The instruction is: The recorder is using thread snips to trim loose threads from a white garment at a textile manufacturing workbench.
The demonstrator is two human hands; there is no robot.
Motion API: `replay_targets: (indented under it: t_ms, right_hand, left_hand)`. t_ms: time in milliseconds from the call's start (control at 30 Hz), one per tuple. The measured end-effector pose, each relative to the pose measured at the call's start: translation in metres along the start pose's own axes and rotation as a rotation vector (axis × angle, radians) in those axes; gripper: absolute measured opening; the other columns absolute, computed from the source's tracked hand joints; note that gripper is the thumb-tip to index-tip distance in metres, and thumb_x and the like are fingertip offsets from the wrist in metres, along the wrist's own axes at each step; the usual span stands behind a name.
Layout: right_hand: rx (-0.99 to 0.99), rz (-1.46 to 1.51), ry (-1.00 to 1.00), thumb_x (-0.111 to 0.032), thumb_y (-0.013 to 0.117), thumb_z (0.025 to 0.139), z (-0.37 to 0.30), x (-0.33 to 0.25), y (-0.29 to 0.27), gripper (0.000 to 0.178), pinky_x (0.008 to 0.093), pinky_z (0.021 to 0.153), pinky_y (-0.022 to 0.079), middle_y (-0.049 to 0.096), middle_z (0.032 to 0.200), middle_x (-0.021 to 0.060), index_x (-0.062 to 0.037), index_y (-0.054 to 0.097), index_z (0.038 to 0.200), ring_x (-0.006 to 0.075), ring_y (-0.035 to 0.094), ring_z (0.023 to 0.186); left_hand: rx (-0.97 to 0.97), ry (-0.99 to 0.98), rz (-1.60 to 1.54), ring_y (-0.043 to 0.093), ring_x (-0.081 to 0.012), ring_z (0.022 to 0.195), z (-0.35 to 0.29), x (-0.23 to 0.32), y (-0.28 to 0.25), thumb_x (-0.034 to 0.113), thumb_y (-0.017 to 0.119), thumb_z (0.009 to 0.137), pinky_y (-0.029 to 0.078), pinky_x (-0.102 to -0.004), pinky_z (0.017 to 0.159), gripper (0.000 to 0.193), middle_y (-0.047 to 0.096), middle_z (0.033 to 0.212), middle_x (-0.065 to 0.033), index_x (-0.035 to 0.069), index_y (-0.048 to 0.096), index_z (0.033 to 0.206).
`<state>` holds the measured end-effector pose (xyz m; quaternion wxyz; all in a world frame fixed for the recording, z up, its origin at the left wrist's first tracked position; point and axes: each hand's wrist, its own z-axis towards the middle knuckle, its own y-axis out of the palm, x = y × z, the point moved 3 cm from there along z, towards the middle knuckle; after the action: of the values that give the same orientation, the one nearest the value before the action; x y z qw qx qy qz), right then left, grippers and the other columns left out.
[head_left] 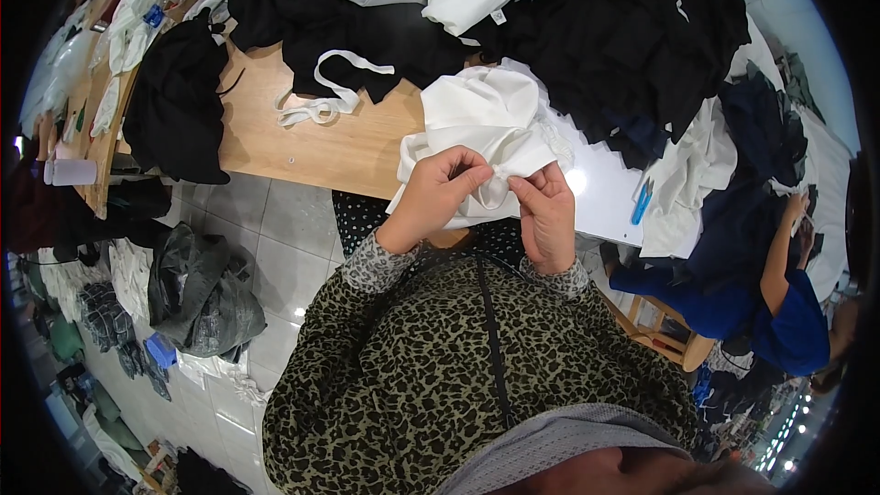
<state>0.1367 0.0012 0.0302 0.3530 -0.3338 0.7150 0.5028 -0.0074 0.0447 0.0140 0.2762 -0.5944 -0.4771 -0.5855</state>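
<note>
A bunched piece of white fabric (478,110) lies at the near edge of the table, and both my hands hold its near part. My left hand (438,191) pinches the cloth between thumb and bent fingers. Close beside it on the right, my right hand (547,215) pinches the same cloth, its other fingers curled. A small gathered fold of the fabric shows between the two pinches. Whether anything small sits inside that fold I cannot make out.
Black garments (623,27) pile up at the back right. A white strap (344,82) curls on the wooden table (321,147). Light-blue thread snips (643,203) lie to the right, near a co-worker in blue (793,321). A dark plastic bag (203,293) stands on the floor at left.
</note>
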Motion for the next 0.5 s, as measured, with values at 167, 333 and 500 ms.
replay_targets:
  t_ms: [167,333,500]
  right_hand:
    - [-0.021,-0.024,-0.041,0.008,0.057,0.079,0.001,0.001,0.000,0.041,0.0251,0.087,0.043,0.060,0.104,0.0086,0.0026,0.044,0.118,0.0122,0.055,0.095]
    - [-0.078,-0.021,-0.029,0.009,0.056,0.079,0.000,0.002,0.002,0.045,0.0248,0.086,0.044,0.061,0.102,0.0085,0.0023,0.041,0.121,0.0119,0.056,0.094]
    - [-0.078,0.011,0.058,0.012,0.052,0.079,0.000,0.004,-0.001,0.063,0.0248,0.086,0.044,0.058,0.110,0.0110,0.0012,0.025,0.136,0.0145,0.055,0.101]
  left_hand:
    - [0.179,0.426,0.400,0.051,-0.0067,0.062,-0.009,0.021,0.006,0.007,0.065,0.080,0.041,-0.0180,0.055,0.014,0.056,0.080,-0.0019,0.001,0.061,0.091]
    - [0.183,0.655,0.570,0.052,-0.0099,0.062,-0.009,0.015,0.012,0.003,0.067,0.076,0.043,-0.0211,0.054,0.016,0.056,0.082,-0.0047,0.001,0.062,0.091]
    - [0.128,0.326,0.242,0.052,-0.0076,0.065,0.002,0.004,0.005,0.003,0.064,0.080,0.042,-0.0189,0.057,0.011,0.056,0.082,-0.0019,-0.002,0.061,0.089]
